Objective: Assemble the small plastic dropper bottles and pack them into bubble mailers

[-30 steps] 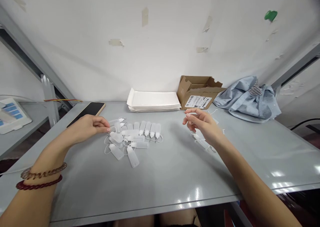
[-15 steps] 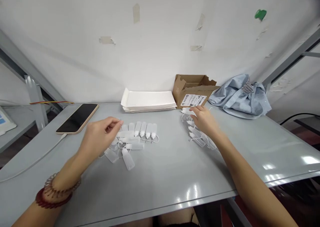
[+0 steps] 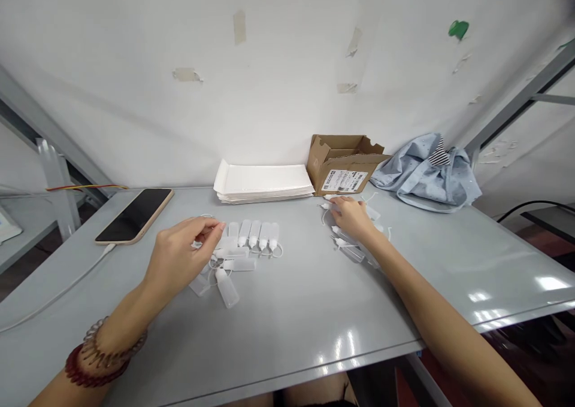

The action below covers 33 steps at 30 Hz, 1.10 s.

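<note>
My left hand [image 3: 185, 248] hovers over the left group of small clear plastic dropper bottles [image 3: 227, 287], thumb and fingertips pinched together. Whatever is in that pinch, if anything, is too small to make out. Several of these bottles stand out in a row beyond and right of the hand, with white caps on loop straps; others lie crosswise. On the right, my right hand [image 3: 353, 216] is over a second loose pile of the same dropper bottles [image 3: 353, 251]. Its fingers are curled down on one bottle, whose white nozzle shows just left of the fingertips.
A stack of white padded envelopes [image 3: 267, 182] lies against the wall, beside an open cardboard box [image 3: 344, 167] with a label. Light blue cloth [image 3: 426, 176] is bunched at the back right. At left a phone [image 3: 135, 215] lies with a white cable [image 3: 67, 287] plugged in.
My right hand has moved slightly back toward me over the right pile, its fingers lower on a bottle. My left hand keeps its pinch almost in place. The view has shifted slightly.
</note>
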### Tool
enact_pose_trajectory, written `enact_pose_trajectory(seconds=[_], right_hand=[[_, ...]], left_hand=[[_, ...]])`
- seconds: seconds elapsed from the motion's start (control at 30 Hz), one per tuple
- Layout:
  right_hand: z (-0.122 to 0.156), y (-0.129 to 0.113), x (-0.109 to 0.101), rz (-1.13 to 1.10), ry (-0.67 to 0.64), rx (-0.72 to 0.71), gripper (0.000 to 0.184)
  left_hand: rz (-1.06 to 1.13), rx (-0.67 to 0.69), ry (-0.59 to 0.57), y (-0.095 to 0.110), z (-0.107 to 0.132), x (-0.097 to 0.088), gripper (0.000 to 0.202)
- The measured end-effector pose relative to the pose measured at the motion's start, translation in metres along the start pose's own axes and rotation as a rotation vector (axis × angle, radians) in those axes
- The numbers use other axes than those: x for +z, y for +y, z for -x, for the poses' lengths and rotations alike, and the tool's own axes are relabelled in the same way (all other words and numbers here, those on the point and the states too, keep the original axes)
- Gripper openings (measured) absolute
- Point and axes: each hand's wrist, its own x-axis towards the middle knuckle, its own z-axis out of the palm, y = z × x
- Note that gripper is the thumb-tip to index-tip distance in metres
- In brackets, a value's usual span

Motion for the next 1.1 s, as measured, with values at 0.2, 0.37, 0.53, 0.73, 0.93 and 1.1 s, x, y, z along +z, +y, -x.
enact_pose_trajectory(seconds=[0.2,0.37,0.53,0.73,0.93,1.1], right_hand=[[0.003,-0.01,-0.007,-0.117,0.11,-0.059,0.024],[0.019,-0.035,-0.014,-0.26,0.202,-0.173,0.021],[0.044,-0.066,-0.016,-0.634,0.29,-0.282,0.021],[0.064,-0.091,-0.02,-0.648,0.31,-0.417,0.02],[0.067,-0.095,-0.019,-0.682,0.292,-0.449,0.019],[0.067,-0.094,-0.019,-0.694,0.3,-0.443,0.02]], left_hand=[[0.056,0.128,0.093,0.002,0.002,0.004,0.018],[0.088,0.211,0.128,0.009,0.003,0.005,0.014],[0.185,0.205,-0.015,0.018,0.006,0.001,0.013],[0.444,0.176,-0.332,0.028,0.014,0.003,0.018],[0.535,0.06,-0.479,0.043,0.019,0.008,0.014],[0.552,-0.105,-0.507,0.048,0.017,0.007,0.018]])
